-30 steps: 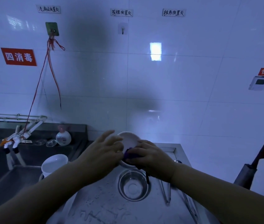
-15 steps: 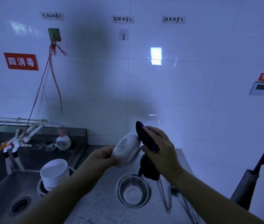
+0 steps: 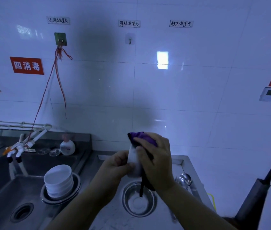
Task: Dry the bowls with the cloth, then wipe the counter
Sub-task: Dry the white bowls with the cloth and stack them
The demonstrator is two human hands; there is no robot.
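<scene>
A: One white bowl was held on edge above the counter, gripped by left hand so its face was exposed.
B: Purple cloth was clamped against it by right hand, fingers curled. Stacked bowls were left in the sink.

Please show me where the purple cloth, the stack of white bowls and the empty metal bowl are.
purple cloth (image 3: 145, 137): head view, on the bunched fold above the right hand's fingers.
stack of white bowls (image 3: 58, 180): head view, on the top bowl's side.
metal bowl (image 3: 137, 203): head view, on its inner bottom.
</scene>
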